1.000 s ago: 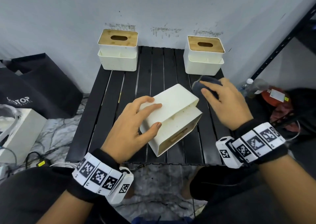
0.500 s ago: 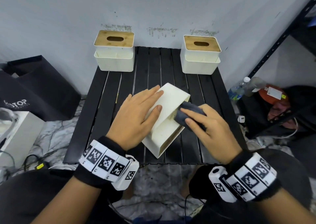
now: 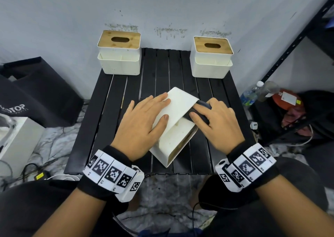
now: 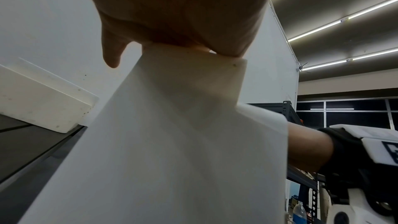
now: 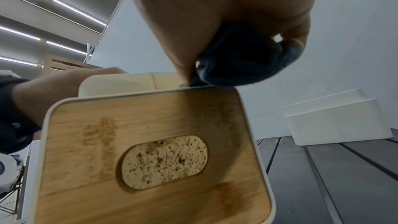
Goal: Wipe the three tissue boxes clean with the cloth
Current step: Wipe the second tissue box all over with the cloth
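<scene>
One white tissue box [image 3: 178, 110] lies tipped on its side mid-table, its wooden lid [image 5: 150, 151] facing me. My left hand [image 3: 144, 121] presses flat on its upward white face [image 4: 172, 142], fingers straight. Fingers of my right hand [image 3: 215, 121] are curled round a dark grey cloth [image 3: 203, 104] and hold it against the box's upper right edge. The cloth [image 5: 243, 62] is bunched just above the lid's rim. Two more boxes stand upright by the wall, one at back left [image 3: 119, 55] and one at back right [image 3: 211, 59].
The black slatted table [image 3: 162, 70] is low and small, with a grey wall behind it. A black bag [image 3: 36, 92] and a white device [image 3: 16, 137] sit left. Bottles [image 3: 253, 93] and a black shelf frame [image 3: 289, 43] stand right. Cables lie on the floor.
My right hand carried the cloth from the table at the box's far right onto its right edge. My left hand flattened on the box's upward face.
</scene>
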